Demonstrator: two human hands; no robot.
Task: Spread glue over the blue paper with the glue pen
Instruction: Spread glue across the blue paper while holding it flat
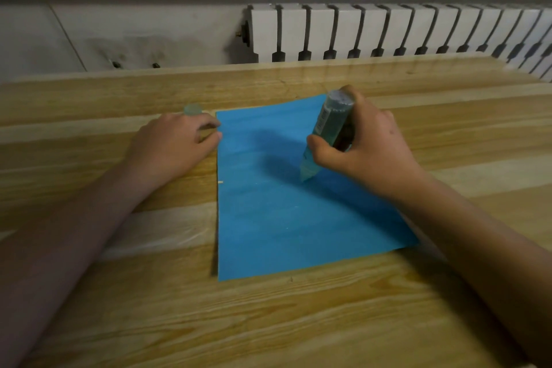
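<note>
A blue paper lies flat on the wooden table. My right hand grips a translucent glue pen, held tilted with its tip down on the paper near the sheet's middle. My left hand rests palm down on the table, its fingertips touching the paper's left edge near the far corner. The pen's small round cap sits on the table just beyond my left hand.
A white radiator runs along the wall behind the table's far edge. A grey wall with a thin cable fills the back left. Bare wood surrounds the paper on all sides.
</note>
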